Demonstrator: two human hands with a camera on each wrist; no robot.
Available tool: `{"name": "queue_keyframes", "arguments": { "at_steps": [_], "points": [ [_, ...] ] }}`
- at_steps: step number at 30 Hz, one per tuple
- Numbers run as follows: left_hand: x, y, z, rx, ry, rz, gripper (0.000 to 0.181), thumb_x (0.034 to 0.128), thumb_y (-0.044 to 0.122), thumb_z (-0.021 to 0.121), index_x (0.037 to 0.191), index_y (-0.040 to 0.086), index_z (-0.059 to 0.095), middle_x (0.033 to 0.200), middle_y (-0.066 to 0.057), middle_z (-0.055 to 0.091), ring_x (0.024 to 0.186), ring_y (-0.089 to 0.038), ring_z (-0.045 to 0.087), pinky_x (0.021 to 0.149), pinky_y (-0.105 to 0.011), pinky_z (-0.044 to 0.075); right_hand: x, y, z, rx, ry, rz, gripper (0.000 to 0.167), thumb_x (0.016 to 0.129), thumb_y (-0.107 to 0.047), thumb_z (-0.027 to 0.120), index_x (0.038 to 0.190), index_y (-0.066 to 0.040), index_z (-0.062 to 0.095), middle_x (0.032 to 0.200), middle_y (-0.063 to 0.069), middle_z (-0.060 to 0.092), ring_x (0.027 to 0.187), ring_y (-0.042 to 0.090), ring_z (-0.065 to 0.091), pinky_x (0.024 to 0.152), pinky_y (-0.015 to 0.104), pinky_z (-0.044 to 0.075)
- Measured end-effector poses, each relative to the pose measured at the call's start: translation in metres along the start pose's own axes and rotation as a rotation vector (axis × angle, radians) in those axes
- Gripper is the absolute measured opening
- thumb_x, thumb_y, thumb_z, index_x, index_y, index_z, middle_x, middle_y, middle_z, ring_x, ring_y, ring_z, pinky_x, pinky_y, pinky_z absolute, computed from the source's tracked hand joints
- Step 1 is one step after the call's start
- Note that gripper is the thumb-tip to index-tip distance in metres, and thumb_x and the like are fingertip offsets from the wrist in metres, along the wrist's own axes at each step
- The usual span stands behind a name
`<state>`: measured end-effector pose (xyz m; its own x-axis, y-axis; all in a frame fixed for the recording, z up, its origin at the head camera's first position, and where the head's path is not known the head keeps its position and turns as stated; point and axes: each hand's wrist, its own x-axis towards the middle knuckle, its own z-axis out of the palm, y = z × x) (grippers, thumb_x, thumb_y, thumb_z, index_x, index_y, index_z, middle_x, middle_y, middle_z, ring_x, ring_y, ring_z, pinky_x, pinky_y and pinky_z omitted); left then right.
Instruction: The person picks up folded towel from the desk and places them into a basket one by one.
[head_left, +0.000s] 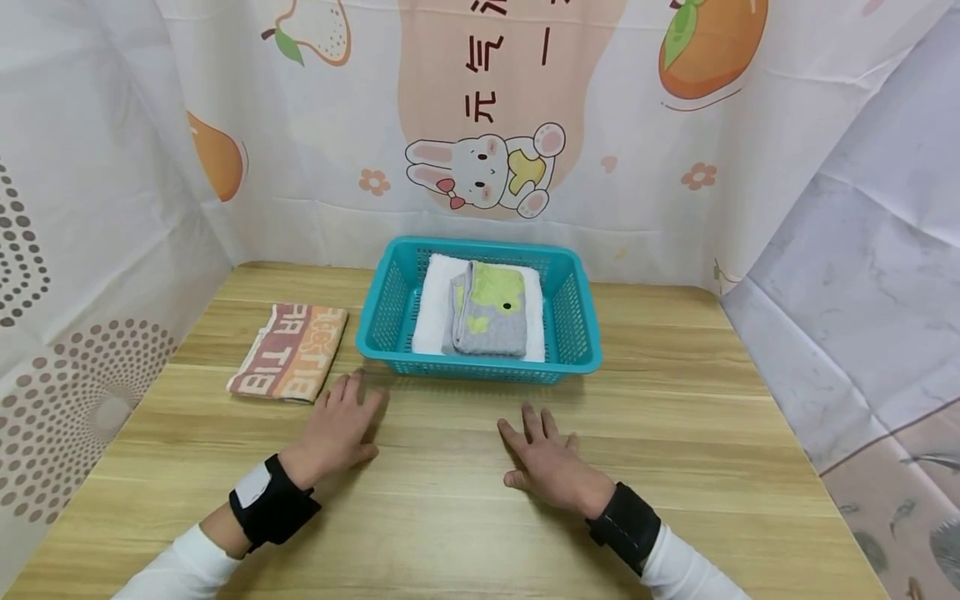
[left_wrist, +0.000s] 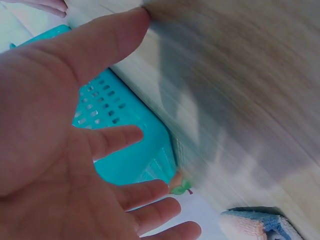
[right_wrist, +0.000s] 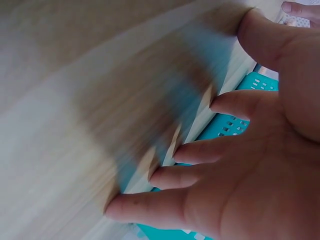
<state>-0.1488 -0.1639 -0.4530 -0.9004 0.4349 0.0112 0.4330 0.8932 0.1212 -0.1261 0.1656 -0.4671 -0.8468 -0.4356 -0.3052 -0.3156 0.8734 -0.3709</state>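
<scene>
A teal plastic basket (head_left: 480,369) stands at the back of the table, holding a folded white towel (head_left: 429,321) with a folded grey and green towel (head_left: 491,329) on top. To its left lies a folded towel (head_left: 288,354) in pink and orange with pale letters. My left hand (head_left: 341,433), fingers spread and holding nothing, is just in front of the gap between that towel and the basket. In front of the basket's right half, my right hand (head_left: 551,462) has its fingers spread and fingertips at the tabletop; it is also empty.
The wooden table (head_left: 450,517) reaches back to a white printed curtain (head_left: 322,158) close behind the basket. More cloth hangs at the left and right sides. Each wrist wears a black strap (head_left: 626,525).
</scene>
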Motion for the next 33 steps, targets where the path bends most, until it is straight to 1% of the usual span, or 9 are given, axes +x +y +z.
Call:
{"name": "queue_keyframes", "arguments": {
  "at_steps": [3,8,18,21,26,29,33],
  "points": [
    [0.0004,-0.0017,-0.0015,-0.001,0.000,-0.008,0.075,0.0725,0.026,0.090,0.133,0.003,0.052,0.142,-0.040,0.035,0.129,-0.057,0.038,0.097,-0.068,0.038,0.0009,0.0004,0.0002,-0.005,-0.001,-0.003,0.074,0.094,-0.039,0.065,0.155,-0.013,0.034,0.161,0.028,0.012,0.144,0.056,0.013,0.095,0.082,0.023],
    [0.0006,-0.0050,-0.0024,-0.016,-0.021,-0.036,0.076,0.0723,0.023,0.090,0.134,0.001,0.051,0.143,-0.040,0.034,0.130,-0.057,0.036,0.099,-0.069,0.035,0.0020,0.0015,0.0005,-0.019,-0.004,-0.002,0.073,0.094,-0.039,0.065,0.156,-0.014,0.034,0.161,0.028,0.013,0.144,0.055,0.013,0.096,0.082,0.023],
    [-0.0003,-0.0048,-0.0046,-0.052,-0.052,-0.074,0.079,0.0741,0.022,0.089,0.138,0.000,0.049,0.144,-0.041,0.032,0.131,-0.059,0.034,0.098,-0.072,0.034,0.0012,0.0007,0.0016,-0.019,-0.001,0.005,0.073,0.094,-0.041,0.064,0.156,-0.015,0.034,0.161,0.028,0.013,0.145,0.054,0.013,0.096,0.081,0.023],
    [0.0002,-0.0047,-0.0052,-0.062,-0.081,-0.082,0.079,0.0762,0.022,0.087,0.141,0.000,0.047,0.144,-0.041,0.034,0.131,-0.058,0.035,0.100,-0.072,0.032,0.0010,0.0009,0.0016,-0.016,-0.001,0.007,0.073,0.094,-0.040,0.064,0.156,-0.015,0.034,0.161,0.028,0.013,0.145,0.054,0.013,0.097,0.081,0.023],
    [0.0006,-0.0045,-0.0068,-0.108,-0.161,-0.101,0.079,0.0822,0.021,0.082,0.146,0.000,0.041,0.145,-0.040,0.035,0.133,-0.057,0.035,0.101,-0.072,0.030,-0.0001,0.0006,0.0007,-0.018,0.001,-0.001,0.073,0.095,-0.040,0.064,0.156,-0.014,0.034,0.161,0.028,0.014,0.144,0.055,0.013,0.096,0.082,0.023],
    [0.0004,-0.0040,-0.0079,-0.112,-0.195,-0.092,0.076,0.0845,0.021,0.080,0.146,-0.001,0.041,0.142,-0.037,0.042,0.129,-0.055,0.041,0.099,-0.070,0.035,-0.0004,0.0004,0.0003,-0.019,0.002,-0.003,0.072,0.095,-0.040,0.064,0.155,-0.014,0.034,0.161,0.028,0.014,0.144,0.055,0.014,0.096,0.082,0.023],
    [0.0003,-0.0047,-0.0086,-0.075,-0.208,-0.058,0.062,0.0846,0.024,0.080,0.133,-0.002,0.051,0.124,-0.027,0.055,0.113,-0.046,0.054,0.090,-0.061,0.044,-0.0006,-0.0004,-0.0004,-0.023,-0.008,0.002,0.072,0.095,-0.040,0.064,0.156,-0.014,0.034,0.161,0.027,0.014,0.145,0.054,0.013,0.097,0.081,0.023]
  ]
}}
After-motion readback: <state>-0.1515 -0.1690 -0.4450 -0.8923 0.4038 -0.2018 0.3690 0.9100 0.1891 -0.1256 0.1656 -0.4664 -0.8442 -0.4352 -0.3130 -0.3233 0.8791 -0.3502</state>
